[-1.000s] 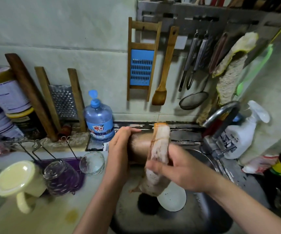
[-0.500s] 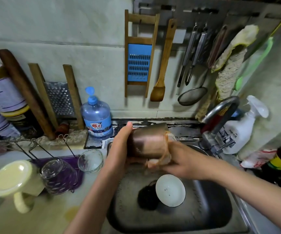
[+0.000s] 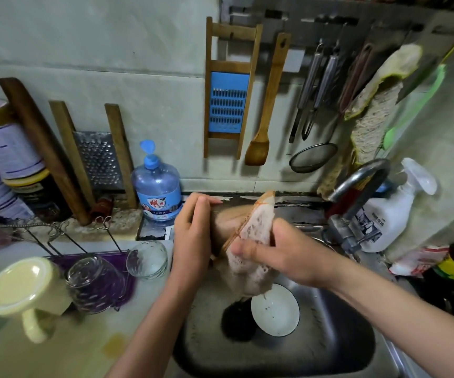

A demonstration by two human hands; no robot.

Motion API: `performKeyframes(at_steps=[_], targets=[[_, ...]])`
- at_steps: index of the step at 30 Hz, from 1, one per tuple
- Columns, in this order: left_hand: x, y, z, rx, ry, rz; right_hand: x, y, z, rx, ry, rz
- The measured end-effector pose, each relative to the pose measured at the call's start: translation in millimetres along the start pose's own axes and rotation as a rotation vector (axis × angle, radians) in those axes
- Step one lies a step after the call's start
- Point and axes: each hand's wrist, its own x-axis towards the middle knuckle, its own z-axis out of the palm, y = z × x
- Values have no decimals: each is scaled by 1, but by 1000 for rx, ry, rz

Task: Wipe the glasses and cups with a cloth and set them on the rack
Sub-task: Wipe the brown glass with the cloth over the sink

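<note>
Over the sink, my left hand grips the left end of a brown cup lying on its side. My right hand holds a pale cloth wrapped over the cup's right part; the cloth's tail hangs toward the basin. On the counter at left, a wire rack over a purple tray carries an upturned cream mug and an upturned glass. A small clear glass stands upright beside the rack.
The steel sink holds a white bowl near the drain. A faucet and white spray bottle stand at right. A blue detergent bottle, graters, tins and hanging utensils line the back wall.
The cloth, bunched at the cup's right end half a second ago, now lies draped over the top of the cup again. My right hand has shifted up over it.
</note>
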Motion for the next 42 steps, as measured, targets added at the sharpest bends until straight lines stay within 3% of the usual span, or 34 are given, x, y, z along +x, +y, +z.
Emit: performKeyframes(at_steps=[2, 6, 8, 9, 11, 15, 18, 20, 25, 28, 31, 35, 37, 40, 42], targets=[[6, 4, -5, 24, -67, -107, -4, 10, 4, -238, -50, -106], [9, 16, -5, -129, -165, -449, -2, 36, -11, -965, -19, -460], [5, 21, -8, -237, -242, -575, 1, 34, -24, -1078, 3, -480], [9, 21, -7, -256, -289, -551, 2, 30, -28, -1114, 50, -544], [14, 22, -10, -269, -302, -465, 1, 25, -25, -1081, 65, -599], [3, 2, -14, -176, -356, -168, -7, 8, -17, -571, 137, -366], [-13, 4, -5, -110, -161, 135, -7, 0, -10, -250, 138, -282], [-7, 12, 1, -109, -47, 204, -5, -3, -2, -145, 141, -275], [1, 18, 5, -231, 26, -14, 2, 11, 4, -187, 141, -265], [5, 17, 0, -220, 3, -158, 4, 20, -2, -697, 93, -515], [8, 21, -5, -330, -42, -420, 15, 30, -21, -1149, 11, -740], [12, 28, -7, -416, -89, -631, 19, 12, -23, -1106, -14, -777], [9, 26, -10, -387, -112, -501, 16, 5, -18, -974, -56, -693], [4, 16, -13, -193, -171, -66, 9, -6, -19, -568, -1, -414], [2, 12, -9, -112, -134, 132, 10, -9, -23, -326, 10, -295]])
